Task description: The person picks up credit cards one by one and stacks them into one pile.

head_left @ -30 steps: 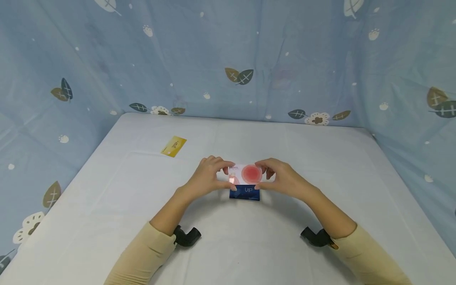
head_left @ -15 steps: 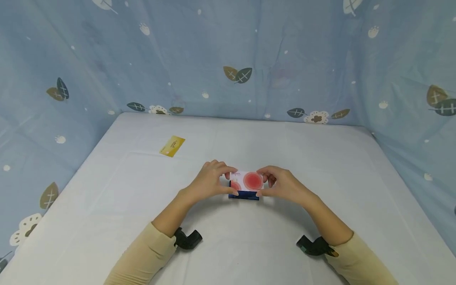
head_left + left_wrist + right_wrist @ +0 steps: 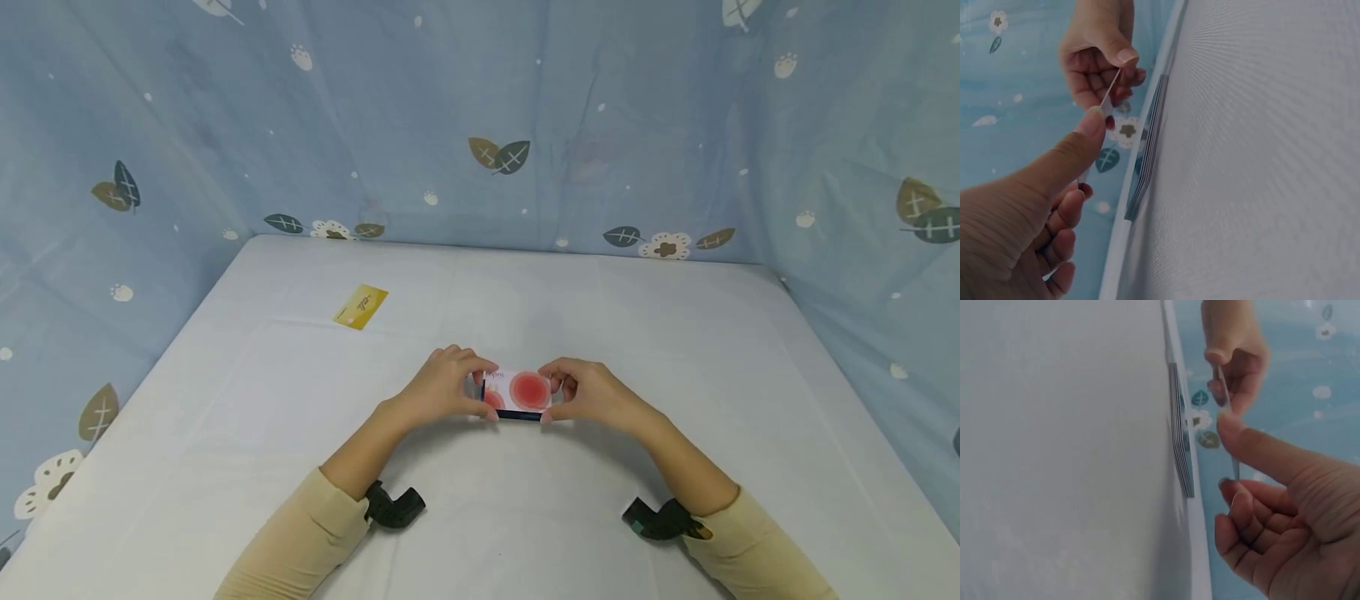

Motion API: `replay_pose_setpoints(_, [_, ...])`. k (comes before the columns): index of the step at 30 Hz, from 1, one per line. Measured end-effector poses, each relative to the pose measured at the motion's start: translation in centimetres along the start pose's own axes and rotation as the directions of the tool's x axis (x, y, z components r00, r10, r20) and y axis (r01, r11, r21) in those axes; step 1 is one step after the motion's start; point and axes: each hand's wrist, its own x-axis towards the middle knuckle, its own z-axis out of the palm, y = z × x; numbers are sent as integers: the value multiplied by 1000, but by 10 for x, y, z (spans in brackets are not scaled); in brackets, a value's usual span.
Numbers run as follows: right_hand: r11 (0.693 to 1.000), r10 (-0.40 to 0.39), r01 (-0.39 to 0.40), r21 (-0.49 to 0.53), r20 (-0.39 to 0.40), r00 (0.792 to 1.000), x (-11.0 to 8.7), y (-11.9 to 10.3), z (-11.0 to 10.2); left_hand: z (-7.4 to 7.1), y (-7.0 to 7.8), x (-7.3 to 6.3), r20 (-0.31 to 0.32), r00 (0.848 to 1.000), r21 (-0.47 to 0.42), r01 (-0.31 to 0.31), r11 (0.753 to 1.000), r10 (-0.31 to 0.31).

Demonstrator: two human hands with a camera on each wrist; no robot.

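Note:
A white card with a red circle (image 3: 529, 390) is pinched by its two ends, held level between both hands. My left hand (image 3: 441, 388) grips its left end with thumb and fingers, and my right hand (image 3: 597, 392) grips the right end the same way. Just beneath it a neat stack of cards (image 3: 1149, 147) with a dark blue top card lies on the table. Both wrist views show a gap between the held card and the stack (image 3: 1180, 434). From the head, only a dark blue strip of the stack shows below the card.
A yellow card (image 3: 361, 307) lies alone on the white tablecloth (image 3: 247, 400), toward the back left. Behind the table hangs a blue curtain (image 3: 420, 100) with leaf and flower prints. Black wrist devices (image 3: 395, 507) sit at both cuffs.
Both hands have moved the white card toward the person, and it now covers most of the blue stack, whose VIP lettering was visible before. The yellow card lies where it was.

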Motion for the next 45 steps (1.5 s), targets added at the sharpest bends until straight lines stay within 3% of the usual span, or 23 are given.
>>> replay_pose_setpoints(14, [1000,-3,3,-31,14,1000,2,7,11,9,-5,0,28,1000,32,-4,999,3])
replay_pose_setpoints(32, [1000,7,-7,-7,22,1000,3,12,19,10,-6,-3,96,994,28,54,998,-56])
replay_pose_setpoints(45, [1000,-2,2,8,21,1000,4,13,18,10,-11,-1,74,996,-38,53,998,-50])
